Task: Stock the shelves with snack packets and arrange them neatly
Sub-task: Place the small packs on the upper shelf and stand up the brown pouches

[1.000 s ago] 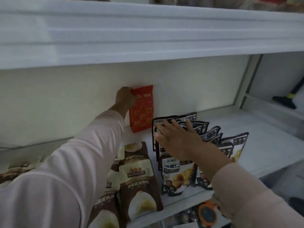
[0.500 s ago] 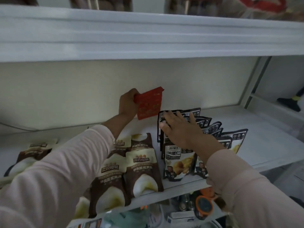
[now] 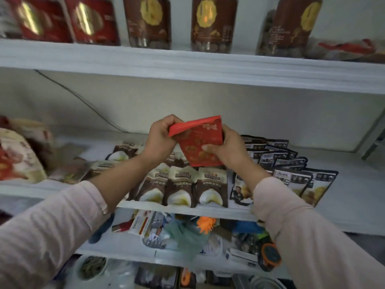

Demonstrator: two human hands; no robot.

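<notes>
A red snack packet (image 3: 201, 142) is held in the air above the middle shelf (image 3: 208, 209). My left hand (image 3: 161, 137) grips its bent top left corner. My right hand (image 3: 229, 147) holds its right edge, thumb on the front. Below them, brown and white packets (image 3: 180, 190) lie in a row at the shelf's front. Black packets (image 3: 291, 170) lie overlapped in a fan to the right.
Jars with red and brown labels (image 3: 148, 21) stand on the upper shelf. Large bags (image 3: 18, 155) sit at the far left of the middle shelf. The lower shelf (image 3: 129, 249) holds mixed clutter, including an orange-rimmed round object (image 3: 270, 256).
My left hand pulled the red packet away from the back wall toward me. My right hand left the black packets and took hold of the red packet. The camera tilted up.
</notes>
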